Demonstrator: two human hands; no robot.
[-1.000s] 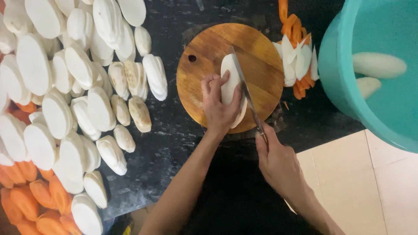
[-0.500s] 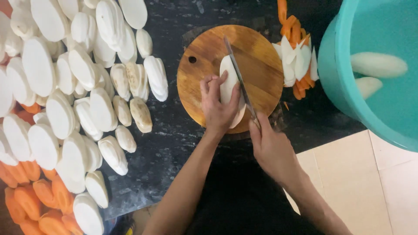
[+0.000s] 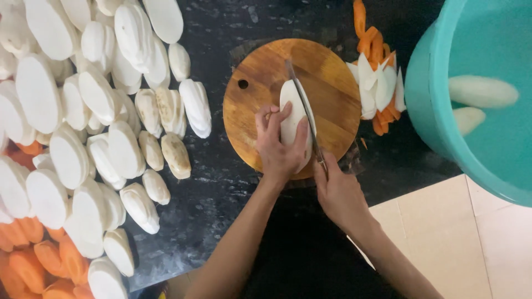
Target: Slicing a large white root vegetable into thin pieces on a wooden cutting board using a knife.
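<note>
Hands (left [image 3: 280, 147], right [image 3: 339, 191]) slicing radish [image 3: 293, 102], knife [image 3: 302, 102].

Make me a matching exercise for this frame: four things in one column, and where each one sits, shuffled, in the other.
1. knife
2. left hand
3. white radishes
4. peel scraps

a. in the teal tub
b. pressing down on the white root
c. heaped right of the round board
d. blade along the root's right side

Pairs: 1-d, 2-b, 3-a, 4-c

Knife [image 3: 303, 108] has slid forward along the radish [image 3: 292, 113]
</note>
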